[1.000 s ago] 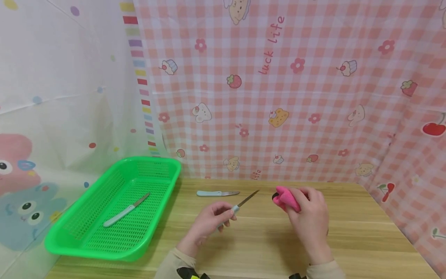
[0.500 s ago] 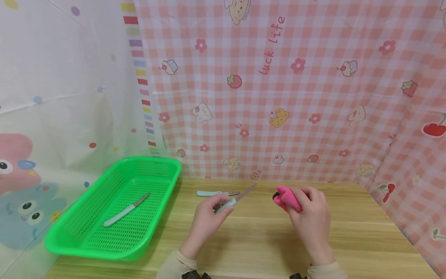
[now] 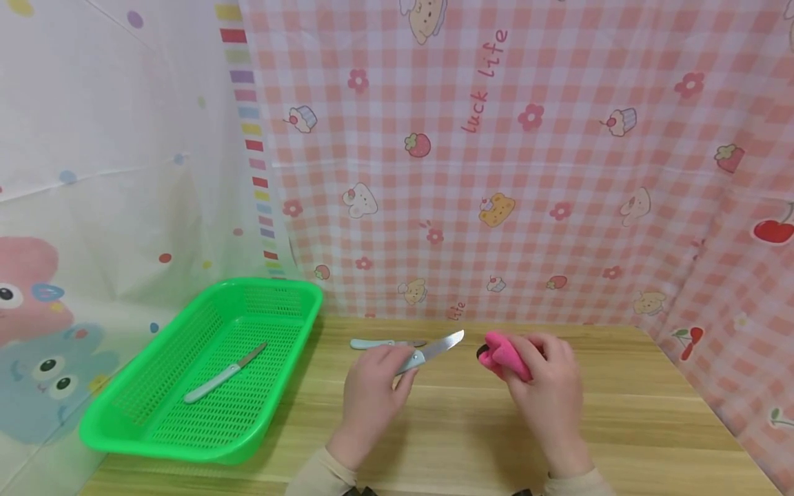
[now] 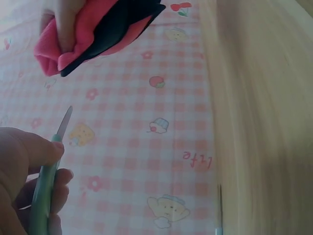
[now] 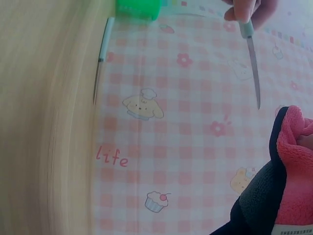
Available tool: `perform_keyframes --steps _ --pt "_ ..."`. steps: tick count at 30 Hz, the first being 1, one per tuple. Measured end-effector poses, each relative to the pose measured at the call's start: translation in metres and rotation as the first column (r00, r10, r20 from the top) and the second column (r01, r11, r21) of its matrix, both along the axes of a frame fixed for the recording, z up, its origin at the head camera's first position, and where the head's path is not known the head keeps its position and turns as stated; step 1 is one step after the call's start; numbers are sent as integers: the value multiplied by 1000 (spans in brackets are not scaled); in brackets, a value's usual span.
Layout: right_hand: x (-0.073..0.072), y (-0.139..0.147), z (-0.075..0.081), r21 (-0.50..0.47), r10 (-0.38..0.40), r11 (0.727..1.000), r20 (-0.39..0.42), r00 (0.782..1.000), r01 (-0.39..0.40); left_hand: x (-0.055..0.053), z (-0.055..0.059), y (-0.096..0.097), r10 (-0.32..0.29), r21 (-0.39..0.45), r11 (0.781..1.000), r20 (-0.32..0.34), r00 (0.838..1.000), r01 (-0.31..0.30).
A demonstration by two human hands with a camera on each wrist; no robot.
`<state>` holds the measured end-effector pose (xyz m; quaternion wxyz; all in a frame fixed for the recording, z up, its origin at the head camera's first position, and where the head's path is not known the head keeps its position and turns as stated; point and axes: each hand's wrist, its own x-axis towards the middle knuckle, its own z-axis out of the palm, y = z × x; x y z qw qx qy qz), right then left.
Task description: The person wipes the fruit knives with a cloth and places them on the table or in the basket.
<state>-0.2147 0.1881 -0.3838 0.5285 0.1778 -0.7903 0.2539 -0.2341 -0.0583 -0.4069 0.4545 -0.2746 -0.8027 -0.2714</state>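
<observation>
My left hand [image 3: 375,396] grips a small knife [image 3: 439,346] by its pale blue handle, blade pointing up and to the right. In the left wrist view the fingers and thumb wrap the knife handle [image 4: 45,191]. Bunched in my right hand [image 3: 548,393] is a pink and dark cloth [image 3: 505,355], a short gap away from the blade tip. The right wrist view shows the dark side of the cloth [image 5: 261,191] and a white label on it. Behind my left hand a second knife [image 3: 372,344] lies on the wooden table [image 3: 465,427], its blade partly covered in the head view.
To the left stands a green plastic basket [image 3: 254,430] with perforated sides. A third knife [image 3: 214,383] with a pale blue handle lies in it. A pink checked curtain [image 3: 384,248] hangs behind the table, and a white patterned sheet [image 3: 124,207] hangs at the left.
My left hand has rolled over, turning the knife so its blade now shows its broad, shiny side. The cloth has shifted slightly left toward the blade.
</observation>
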Motion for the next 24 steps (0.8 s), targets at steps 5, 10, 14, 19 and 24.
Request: perform_keyframes --steps 5,10,14,19,24 --pt "-2 -7 -1 20 35 999 -80 996 -34 0 -1 1 24 -60 998 -33 999 -26" --pt "-1 -16 -1 59 66 996 -105 992 -60 1 -2 3 25 -75 997 -33 999 -27" --pt "2 -25 -1 89 96 992 -106 990 -87 2 -4 5 23 -87 996 -49 999 -27" --pt "3 -36 -9 128 122 985 -46 991 -116 4 -5 8 18 -113 993 -51 999 -24" --pt "6 -43 -17 163 102 980 57 993 -110 5 -6 11 -14 -145 989 -96 995 0"
